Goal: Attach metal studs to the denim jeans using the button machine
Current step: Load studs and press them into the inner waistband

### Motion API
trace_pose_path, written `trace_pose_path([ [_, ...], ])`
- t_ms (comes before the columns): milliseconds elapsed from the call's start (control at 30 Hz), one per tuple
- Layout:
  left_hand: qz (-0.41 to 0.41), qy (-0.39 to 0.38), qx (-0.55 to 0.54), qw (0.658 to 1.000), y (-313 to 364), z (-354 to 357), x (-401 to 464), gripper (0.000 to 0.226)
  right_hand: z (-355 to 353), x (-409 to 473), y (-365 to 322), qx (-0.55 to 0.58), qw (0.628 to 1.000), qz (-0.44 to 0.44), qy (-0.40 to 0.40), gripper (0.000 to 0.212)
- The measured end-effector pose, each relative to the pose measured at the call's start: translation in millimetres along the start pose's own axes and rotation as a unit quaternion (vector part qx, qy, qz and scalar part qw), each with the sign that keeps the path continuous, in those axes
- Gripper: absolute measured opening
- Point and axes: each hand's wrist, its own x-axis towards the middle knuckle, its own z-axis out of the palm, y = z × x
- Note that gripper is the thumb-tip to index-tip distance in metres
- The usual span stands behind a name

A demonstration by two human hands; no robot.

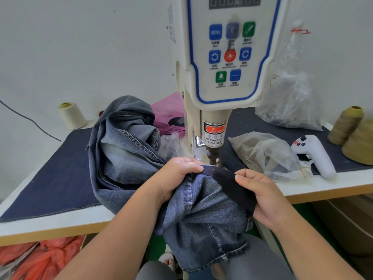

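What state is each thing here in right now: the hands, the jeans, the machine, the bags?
Left hand: pinching the jeans' dark edge.
Right hand: pinching the same edge.
Jeans: bunched, edge stretched flat under the punch, red dot on it.
Button machine: punch raised, display unreadable.
Plastic bags: crumpled, lying on the table.

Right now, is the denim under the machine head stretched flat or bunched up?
Stretched flat: the left hand and right hand pinch the jeans taut below the machine head; the rest hangs bunched.
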Motion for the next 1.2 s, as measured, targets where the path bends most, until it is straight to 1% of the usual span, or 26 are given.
trace_pose_path([
  [100,0.003,-0.011,0.0,1.0,0.2,-0.6,0.6,0.014,-0.2,0.3,0.4,-0.001,1.0,-0.003,-0.001,0.009],
  [233,0.001,-0.007,-0.002,1.0,0.2,-1.1,2.0,0.017,0.4,0.5,-0.6,0.001,1.0,-0.004,-0.007,0.009],
  [433,-0.004,0.011,-0.002,1.0,-0.2,-1.1,3.0,0.01,1.0,0.1,-0.6,0.001,1.0,-0.002,0.0,0.009],
  [667,-0.001,0.006,-0.002,1.0,-1.3,-2.8,4.0,0.008,2.0,-1.6,-1.3,0.002,1.0,-0.006,0.0,0.009],
  [1200,0.006,0.007,-0.024,1.0,-3.7,-4.2,4.3,0.011,1.8,-0.8,-1.2,-0.01,1.0,-0.001,0.0,0.01],
])
